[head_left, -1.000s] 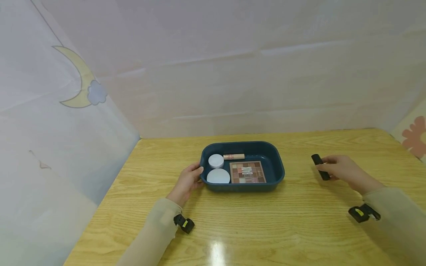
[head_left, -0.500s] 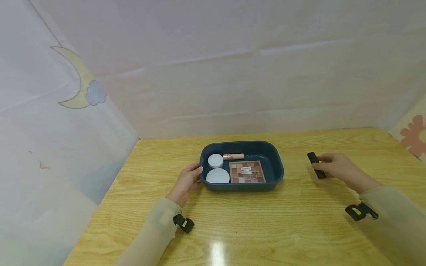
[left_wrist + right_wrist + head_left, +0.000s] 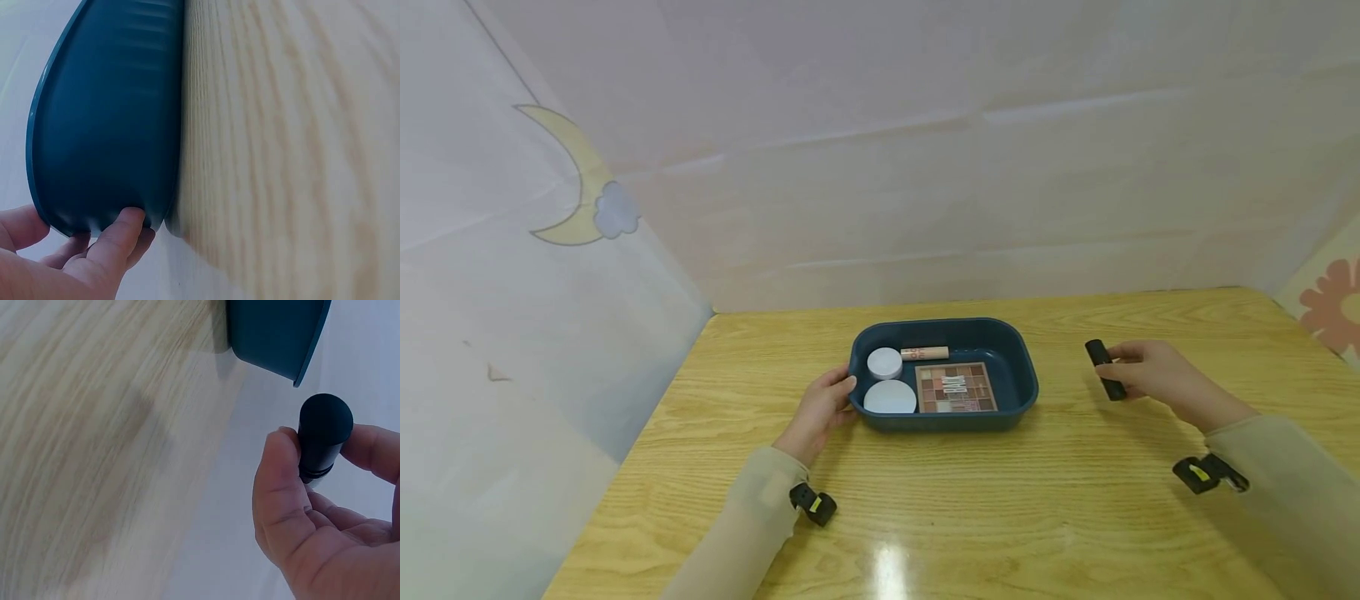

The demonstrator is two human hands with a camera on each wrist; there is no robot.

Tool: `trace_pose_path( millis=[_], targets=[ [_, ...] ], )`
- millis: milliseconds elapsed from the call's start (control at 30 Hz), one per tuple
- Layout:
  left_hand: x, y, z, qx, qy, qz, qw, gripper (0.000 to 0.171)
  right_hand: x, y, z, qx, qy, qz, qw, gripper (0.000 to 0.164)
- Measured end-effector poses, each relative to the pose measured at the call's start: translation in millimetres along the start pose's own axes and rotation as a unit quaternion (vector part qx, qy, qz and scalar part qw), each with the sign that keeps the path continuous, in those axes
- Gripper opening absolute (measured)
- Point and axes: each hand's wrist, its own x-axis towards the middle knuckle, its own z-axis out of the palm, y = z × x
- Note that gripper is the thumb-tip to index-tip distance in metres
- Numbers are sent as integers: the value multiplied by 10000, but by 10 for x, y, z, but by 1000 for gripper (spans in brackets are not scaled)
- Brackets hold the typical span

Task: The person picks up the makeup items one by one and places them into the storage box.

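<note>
My left hand (image 3: 822, 410) grips the left end of a dark blue plastic tray (image 3: 940, 423). In the left wrist view the thumb lies at the rim while the fingers press the outer wall of the tray (image 3: 106, 125). To the right of the tray, my right hand (image 3: 1168, 382) pinches a black lipstick tube (image 3: 1105, 369) between thumb and fingers. The right wrist view shows the rounded end of the lipstick tube (image 3: 325, 422) held above the table, apart from the tray. Its lower end is partly hidden by the fingers.
Inside the tray lie an eyeshadow palette (image 3: 955, 388), a small round white jar (image 3: 885, 363), a larger white round case (image 3: 890, 397) and a beige tube (image 3: 925, 353). The wooden table (image 3: 970, 508) meets a pale cloth backdrop (image 3: 925, 208) behind.
My right hand has moved a little left and away from me with the lipstick tube, closer to the tray. The left hand keeps its grip on the tray.
</note>
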Motion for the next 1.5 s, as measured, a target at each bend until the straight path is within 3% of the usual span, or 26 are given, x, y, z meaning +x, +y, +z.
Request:
trace_pose_path(
  millis=[267, 1500],
  targets=[
    [-2, 23, 28, 76, 113, -126, 9998, 43, 9, -33, 23, 40, 7, 8, 10000, 66],
    [27, -27, 4, 8, 143, 27, 9999, 42, 92, -344, 138, 114, 48, -278, 9995, 67]
  ],
)
